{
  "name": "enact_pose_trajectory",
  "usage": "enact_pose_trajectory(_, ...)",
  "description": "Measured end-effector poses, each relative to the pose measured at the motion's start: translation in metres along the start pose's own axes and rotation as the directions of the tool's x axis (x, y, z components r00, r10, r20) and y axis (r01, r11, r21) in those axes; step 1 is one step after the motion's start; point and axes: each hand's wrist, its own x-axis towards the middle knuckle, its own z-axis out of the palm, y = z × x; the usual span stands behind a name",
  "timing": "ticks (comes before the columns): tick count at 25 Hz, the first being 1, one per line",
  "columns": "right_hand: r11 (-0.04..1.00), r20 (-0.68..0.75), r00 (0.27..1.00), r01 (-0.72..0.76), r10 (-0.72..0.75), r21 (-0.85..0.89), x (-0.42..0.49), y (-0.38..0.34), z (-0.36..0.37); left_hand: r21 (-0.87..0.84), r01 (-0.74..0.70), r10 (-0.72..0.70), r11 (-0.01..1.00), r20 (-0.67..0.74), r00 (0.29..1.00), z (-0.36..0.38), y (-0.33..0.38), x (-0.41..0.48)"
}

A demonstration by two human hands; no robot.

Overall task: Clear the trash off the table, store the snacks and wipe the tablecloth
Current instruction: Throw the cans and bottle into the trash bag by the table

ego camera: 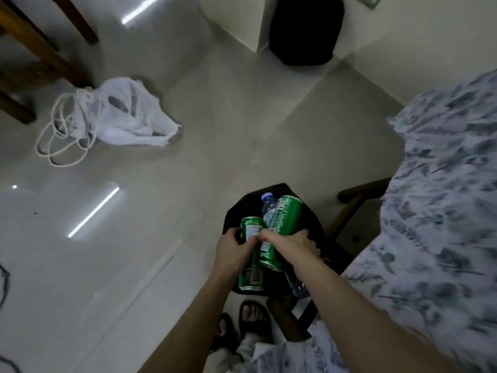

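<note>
I look down at a black trash bag (333, 254) on the floor beside the table. My left hand (232, 251) grips a green can (251, 281) held upright over the bag's mouth. My right hand (291, 244) holds a second green can (286, 214) together with a clear plastic water bottle (269, 208) with a pale cap. Both hands are close together, touching over the bag. The table's floral tablecloth (441, 216) hangs at the right edge of view.
A white plastic bag (126, 114) and a coiled white cord (63, 133) lie on the tiled floor at left. A black bin (306, 28) stands at the far wall. Wooden chair legs (40, 49) are at top left, another chair (352, 205) under the table. My sandalled feet (250, 319) are below.
</note>
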Motion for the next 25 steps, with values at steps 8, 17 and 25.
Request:
enact_pose_trajectory(8, 0.977, -0.001, 0.994, 0.104, -0.106, -0.188, 0.088, 0.016, 0.040, 0.276, -0.013, -0.002, 0.961, 0.057, 0.998, 0.038, -0.061, 0.076)
enact_pose_trajectory(17, 0.671, -0.008, 0.783, 0.527, -0.621, -0.521, -0.049, 0.017, -0.047, 0.445, -0.234, 0.216, 0.864, 0.091, 0.972, -0.005, 0.048, -0.027)
enact_pose_trajectory(25, 0.702, -0.205, 0.673, 0.699, -0.711, -0.139, -0.237, 0.096, -0.170, 0.484, -0.486, 0.404, 0.728, 0.270, 0.874, -0.006, 0.160, -0.211)
